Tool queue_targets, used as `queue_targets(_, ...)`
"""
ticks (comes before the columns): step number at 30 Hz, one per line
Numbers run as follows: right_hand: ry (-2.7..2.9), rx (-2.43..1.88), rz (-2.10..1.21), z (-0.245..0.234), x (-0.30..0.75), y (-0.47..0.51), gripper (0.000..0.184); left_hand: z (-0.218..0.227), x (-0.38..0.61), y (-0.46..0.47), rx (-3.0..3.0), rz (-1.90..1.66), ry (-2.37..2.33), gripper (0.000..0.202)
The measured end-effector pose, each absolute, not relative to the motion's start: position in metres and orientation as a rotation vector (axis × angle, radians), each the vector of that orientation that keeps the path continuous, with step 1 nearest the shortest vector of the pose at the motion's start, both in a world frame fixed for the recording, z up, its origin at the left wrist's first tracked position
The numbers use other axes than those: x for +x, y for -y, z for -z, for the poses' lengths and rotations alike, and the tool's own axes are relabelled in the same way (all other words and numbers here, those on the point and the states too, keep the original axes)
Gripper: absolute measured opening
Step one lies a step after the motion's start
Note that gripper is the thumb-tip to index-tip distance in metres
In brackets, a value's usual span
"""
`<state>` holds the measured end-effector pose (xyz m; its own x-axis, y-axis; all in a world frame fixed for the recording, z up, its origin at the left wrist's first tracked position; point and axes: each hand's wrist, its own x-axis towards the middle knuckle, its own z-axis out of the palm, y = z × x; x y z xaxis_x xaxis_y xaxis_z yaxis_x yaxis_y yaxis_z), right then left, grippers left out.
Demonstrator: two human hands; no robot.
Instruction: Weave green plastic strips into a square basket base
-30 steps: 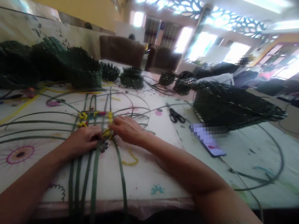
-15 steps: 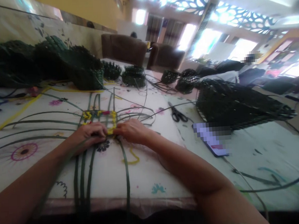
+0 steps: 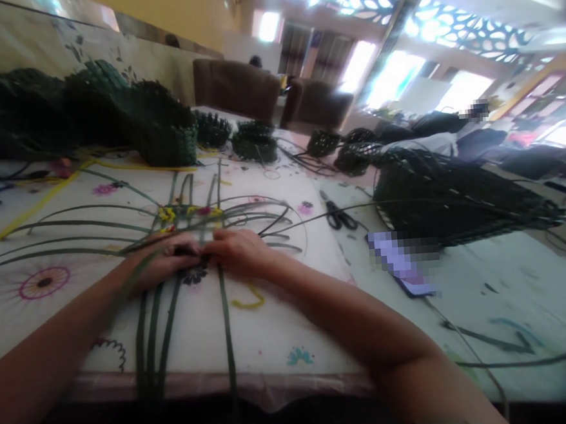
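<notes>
A flat woven piece of dark green strips, edged with fuzzy yellow cord (image 3: 167,215) and a red bit, lies on the flowered table cover, its strips fanning out all round. My left hand (image 3: 167,257) rests at its near edge, fingers curled round a green strip. Fingertip to fingertip with it, my right hand (image 3: 241,248) pinches at the same spot; the strip between the fingertips is mostly hidden. Loose green strips (image 3: 226,326) run from under my hands to the table's front edge. A short piece of yellow cord (image 3: 250,301) lies beside my right wrist.
Black scissors (image 3: 337,213) and a phone (image 3: 403,265) lie to the right. A large dark green basket (image 3: 456,196) stands behind the phone. More woven baskets (image 3: 161,127) line the back left. A long yellow strip (image 3: 40,206) lies at left. A person sits far back right.
Both hands have shifted slightly, and a green strip now crosses over the woven piece above them. The yellow cord on its right side is more covered. The hanging strip by my right hand has moved left.
</notes>
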<state>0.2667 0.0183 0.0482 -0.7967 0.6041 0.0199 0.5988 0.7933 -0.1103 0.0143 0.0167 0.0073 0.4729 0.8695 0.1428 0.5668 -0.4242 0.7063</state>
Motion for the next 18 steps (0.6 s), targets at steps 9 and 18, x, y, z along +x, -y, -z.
queue_targets(9,3.032,-0.793,0.199,-0.058,0.261,-0.014,0.024,-0.013,0.017,-0.02,2.12,-0.603,-1.194,0.057)
queue_targets(18,3.015,-0.569,0.189,-0.054,0.253,-0.011,0.026,-0.011,0.017,-0.02,2.04,-0.646,-1.182,0.052)
